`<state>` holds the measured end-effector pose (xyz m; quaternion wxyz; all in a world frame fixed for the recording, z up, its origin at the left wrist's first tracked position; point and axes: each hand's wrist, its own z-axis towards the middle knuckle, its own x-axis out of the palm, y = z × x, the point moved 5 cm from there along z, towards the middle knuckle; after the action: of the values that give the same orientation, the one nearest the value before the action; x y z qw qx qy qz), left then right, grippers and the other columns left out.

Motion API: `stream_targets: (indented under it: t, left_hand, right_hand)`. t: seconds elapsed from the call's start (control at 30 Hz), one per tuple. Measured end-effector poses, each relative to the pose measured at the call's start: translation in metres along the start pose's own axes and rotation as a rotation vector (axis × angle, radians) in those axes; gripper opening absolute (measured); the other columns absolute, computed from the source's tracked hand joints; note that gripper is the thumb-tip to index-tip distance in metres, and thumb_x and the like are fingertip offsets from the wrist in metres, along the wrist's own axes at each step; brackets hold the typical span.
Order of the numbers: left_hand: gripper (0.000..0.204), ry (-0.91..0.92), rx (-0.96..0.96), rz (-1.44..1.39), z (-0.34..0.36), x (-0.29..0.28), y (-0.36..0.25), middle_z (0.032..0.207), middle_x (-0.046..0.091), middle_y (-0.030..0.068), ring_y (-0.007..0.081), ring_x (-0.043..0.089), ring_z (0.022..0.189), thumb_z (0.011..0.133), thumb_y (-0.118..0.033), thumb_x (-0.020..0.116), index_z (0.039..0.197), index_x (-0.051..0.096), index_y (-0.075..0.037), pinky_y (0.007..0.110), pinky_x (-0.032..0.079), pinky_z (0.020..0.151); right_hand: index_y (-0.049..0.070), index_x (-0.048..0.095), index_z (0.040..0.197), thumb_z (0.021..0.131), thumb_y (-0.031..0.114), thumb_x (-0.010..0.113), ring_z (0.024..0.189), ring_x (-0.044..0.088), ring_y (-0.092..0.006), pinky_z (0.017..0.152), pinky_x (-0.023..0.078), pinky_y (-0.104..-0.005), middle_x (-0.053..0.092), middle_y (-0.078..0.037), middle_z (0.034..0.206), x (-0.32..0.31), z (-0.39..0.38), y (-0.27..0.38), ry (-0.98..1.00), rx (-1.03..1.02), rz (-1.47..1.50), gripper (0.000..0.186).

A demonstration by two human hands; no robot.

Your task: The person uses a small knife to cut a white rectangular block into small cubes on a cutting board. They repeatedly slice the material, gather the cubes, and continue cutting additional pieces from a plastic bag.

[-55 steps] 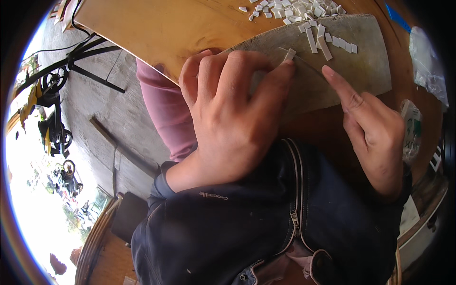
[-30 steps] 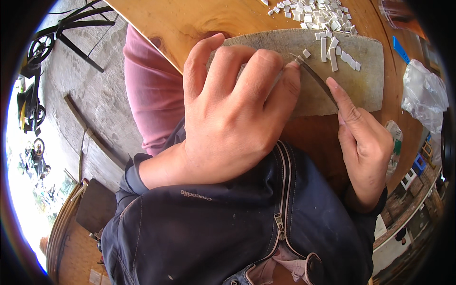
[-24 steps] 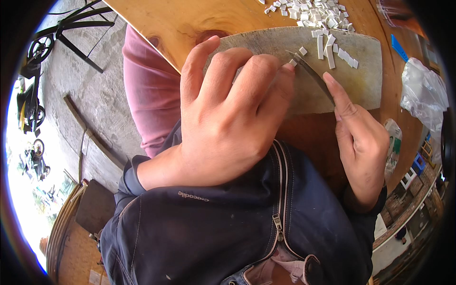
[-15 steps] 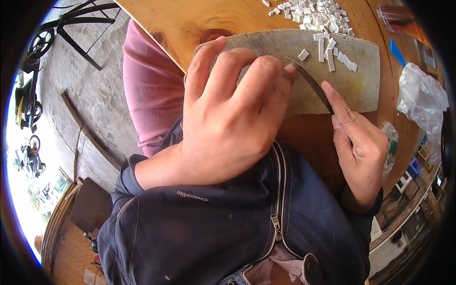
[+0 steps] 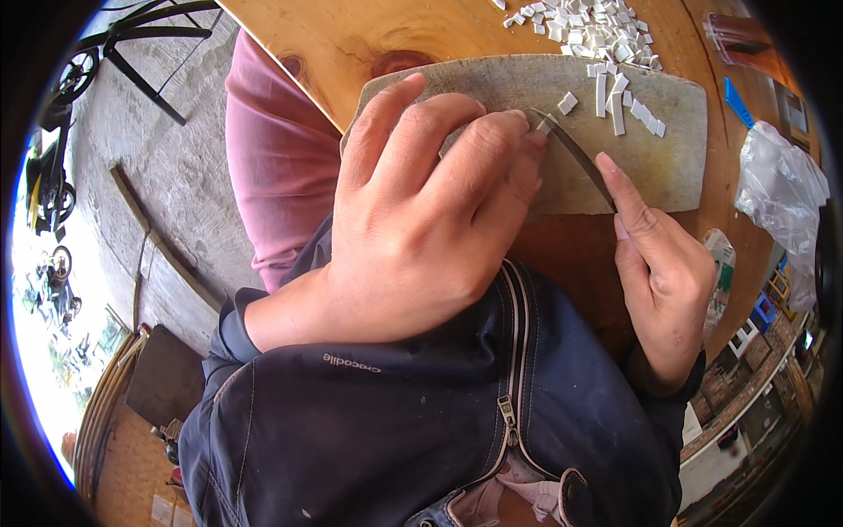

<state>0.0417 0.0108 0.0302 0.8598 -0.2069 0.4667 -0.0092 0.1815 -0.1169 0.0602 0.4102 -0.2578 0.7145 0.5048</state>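
Note:
A worn grey-brown cutting board (image 5: 663, 171) lies in front of me. My left hand (image 5: 417, 206) is bent over it, thumb and forefinger pinched together. At those fingertips a small white piece (image 5: 545, 126) shows against the blade; the rest of what I pinch is mostly hidden by the fingers. My right hand (image 5: 663, 272) grips a narrow dark-bladed knife (image 5: 581, 160), its forefinger stretched along the blade and the handle hidden in the palm. The blade's tip reaches my left fingertips. Beyond it on the board lie white strips (image 5: 617, 112) and several small white squares (image 5: 567, 103).
A heap of cut white pieces (image 5: 597, 35) lies past the board on the wooden table (image 5: 483, 31). At the right are a crumpled clear plastic bag (image 5: 777, 167), a blue-handled tool (image 5: 738, 104) and an orange-brown container (image 5: 746, 44). A pink-clad leg (image 5: 272, 158) is left of the board.
A white piece now shows between my left fingertips and the blade, where none was visible before. My left hand has shifted slightly; the right keeps its grip on the knife.

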Motion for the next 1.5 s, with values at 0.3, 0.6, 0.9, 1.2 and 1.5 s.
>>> stream_targets:
  t: [0.3,0.6,0.9,1.2,1.5]
  left_hand:
    - [0.037,-0.031,-0.017,0.014,0.001,0.002,-0.001,0.108,0.07,0.0035,0.0248,0.067,0.098,0.068,-0.007,0.082,0.105,0.078,-0.009,0.043,0.054,0.09]
    - [0.041,-0.048,0.018,0.046,-0.004,0.002,0.001,0.111,0.07,0.004,0.0243,0.066,0.1,0.066,-0.007,0.079,0.107,0.079,-0.01,0.042,0.055,0.09]
    - [0.044,-0.032,0.025,0.023,-0.003,0.001,0.0,0.112,0.07,0.0048,0.025,0.066,0.101,0.065,-0.007,0.076,0.108,0.079,-0.008,0.04,0.055,0.09]
    - [0.043,-0.037,0.033,0.032,-0.004,0.004,0.0,0.112,0.07,0.0049,0.0251,0.066,0.101,0.065,-0.006,0.076,0.108,0.079,-0.009,0.04,0.055,0.09]
    - [0.034,-0.008,-0.034,-0.124,-0.002,-0.003,0.008,0.116,0.072,0.0082,0.027,0.067,0.102,0.074,-0.002,0.078,0.108,0.078,-0.006,0.041,0.055,0.092]
  right_hand:
    - [0.008,0.065,0.14,0.082,-0.019,0.061,0.063,0.054,-0.0198,0.063,0.049,-0.0302,0.058,-0.013,0.076,-0.001,0.001,0.0,0.046,-0.031,-0.051,0.064]
    - [0.004,0.066,0.137,0.083,-0.016,0.06,0.062,0.055,-0.0184,0.062,0.048,-0.0298,0.062,-0.016,0.08,-0.009,0.003,-0.006,-0.001,-0.065,-0.002,0.058]
    - [0.005,0.065,0.139,0.084,-0.016,0.061,0.063,0.052,-0.0157,0.062,0.048,-0.0284,0.063,-0.014,0.08,-0.003,0.001,-0.004,0.035,-0.045,0.067,0.059]
    - [0.005,0.063,0.141,0.086,-0.016,0.06,0.065,0.056,-0.019,0.066,0.051,-0.0304,0.064,-0.017,0.083,0.001,0.001,-0.003,0.075,-0.005,0.072,0.059]
    - [0.006,0.065,0.139,0.088,-0.013,0.059,0.065,0.058,-0.0208,0.068,0.052,-0.0321,0.066,-0.02,0.088,-0.004,0.003,-0.008,-0.027,-0.06,0.119,0.055]
